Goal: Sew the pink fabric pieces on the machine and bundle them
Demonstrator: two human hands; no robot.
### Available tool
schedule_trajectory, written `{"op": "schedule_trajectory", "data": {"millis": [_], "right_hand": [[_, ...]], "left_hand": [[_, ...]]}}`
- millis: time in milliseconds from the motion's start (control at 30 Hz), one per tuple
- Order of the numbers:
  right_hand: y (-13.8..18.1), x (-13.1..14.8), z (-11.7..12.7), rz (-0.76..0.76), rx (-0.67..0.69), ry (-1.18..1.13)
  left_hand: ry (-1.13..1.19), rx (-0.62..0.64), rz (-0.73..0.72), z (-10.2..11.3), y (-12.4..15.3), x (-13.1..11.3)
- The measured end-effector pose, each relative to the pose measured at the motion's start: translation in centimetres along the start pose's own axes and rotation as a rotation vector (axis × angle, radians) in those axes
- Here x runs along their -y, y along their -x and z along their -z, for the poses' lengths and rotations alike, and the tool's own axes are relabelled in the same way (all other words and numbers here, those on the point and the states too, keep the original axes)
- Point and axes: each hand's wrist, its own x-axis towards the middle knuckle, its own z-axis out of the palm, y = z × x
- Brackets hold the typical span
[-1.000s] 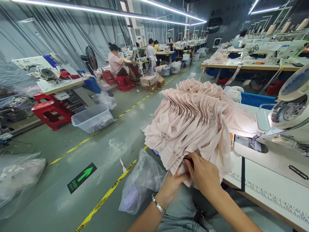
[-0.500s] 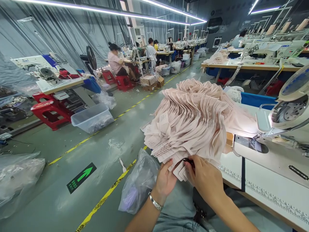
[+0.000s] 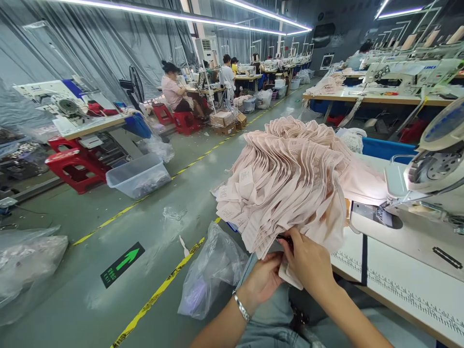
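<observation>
A large pile of pale pink garments (image 3: 286,179) lies in ruffled layers in front of me, with white printed labels (image 3: 245,175) on its left side. My left hand (image 3: 264,282), with a silver bracelet on its wrist, pinches a pale pink garment edge (image 3: 290,276) below the pile. Close beside it, my right hand (image 3: 310,258) is closed around what looks like dark thread snips (image 3: 284,237), mostly hidden by the fingers and fabric. Part of that garment edge hangs under my right fingers.
To the right stands a sewing machine (image 3: 435,169) on a white table with a printed ruler (image 3: 395,285). A clear plastic bag (image 3: 210,275) is on the floor at left. Further off are a plastic bin (image 3: 139,176), red stools (image 3: 76,166) and a seated person (image 3: 176,92).
My left hand has moved right and slightly down, drawing garment edges beneath my right hand. The pile's lower front has shifted. My right hand stays nearly in place.
</observation>
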Motion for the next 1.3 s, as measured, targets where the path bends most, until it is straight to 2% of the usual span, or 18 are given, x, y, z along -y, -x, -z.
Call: {"op": "schedule_trajectory", "data": {"millis": [100, 233, 300, 433, 600, 667, 800, 867, 933, 1000, 1067, 1167, 1300], "right_hand": [[0.2, -0.4, 0.4, 0.003, 0.006, -0.068], [0.4, -0.6, 0.2, -0.029, 0.037, -0.115], [0.5, -0.7, 0.1, -0.043, 0.056, -0.135], [0.5, -1.5, 0.4, -0.036, 0.070, -0.144], [0.7, -3.2, 1.8, 0.088, 0.169, -0.128], [1.1, -3.9, 2.7, 0.128, 0.219, -0.139], [2.2, -6.0, 5.0, 0.127, 0.275, -0.233], [2.7, -7.2, 6.1, 0.130, 0.341, -0.250], [2.9, -8.1, 7.0, 0.126, 0.378, -0.263], [2.8, -8.1, 7.5, 0.111, 0.325, -0.294], [2.5, -7.1, 7.5, 0.102, 0.208, -0.307], [1.7, -4.3, 6.6, 0.130, 0.039, -0.262], [1.2, -1.3, 4.7, 0.124, -0.138, -0.136]], "left_hand": [[0.069, -0.073, 0.000, 0.0, -0.5, -0.3], [0.143, 0.070, 0.189, -0.5, -1.1, -0.2], [0.164, 0.087, 0.207, -0.8, -1.3, 0.2], [0.151, -0.036, 0.057, -1.1, -1.6, 0.8], [-0.016, -0.009, -0.030, -0.9, -1.4, 1.1], [-0.110, -0.054, -0.104, -0.8, -1.1, 0.9], [-0.318, -0.252, -0.379, -0.9, -0.1, -1.5], [-0.367, -0.282, -0.446, -1.3, 0.3, -3.3], [-0.338, -0.245, -0.460, -1.8, 0.7, -4.9], [-0.220, -0.195, -0.422, -2.5, 1.0, -5.9], [-0.062, -0.190, -0.350, -3.0, 1.1, -6.0], [0.116, -0.195, -0.283, -3.6, 1.1, -5.0], [0.204, -0.134, -0.251, -3.7, 1.0, -3.7]]}}
